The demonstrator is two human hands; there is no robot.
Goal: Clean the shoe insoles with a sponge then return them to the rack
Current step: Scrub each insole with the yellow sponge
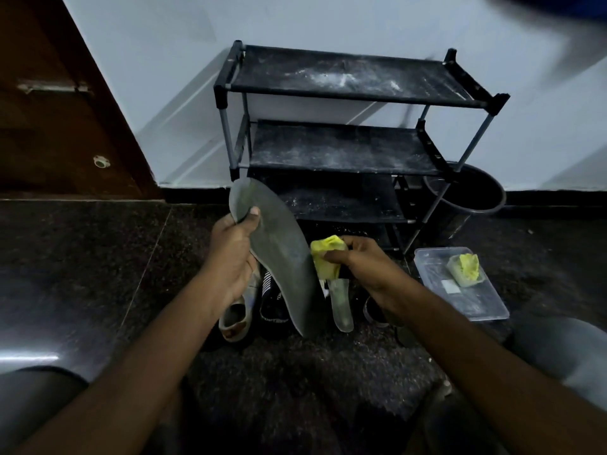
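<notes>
Now left hand [230,254] grips flat grey insole [282,257]; right hand [358,261] squeezes crumpled yellow sponge [325,257].

Left hand [231,257], right hand [358,259], both clenched.

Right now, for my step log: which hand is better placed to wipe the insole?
Right. The right hand grips the yellow sponge beside the grey insole, while the left hand holds that insole up, thumb on its face.
</notes>
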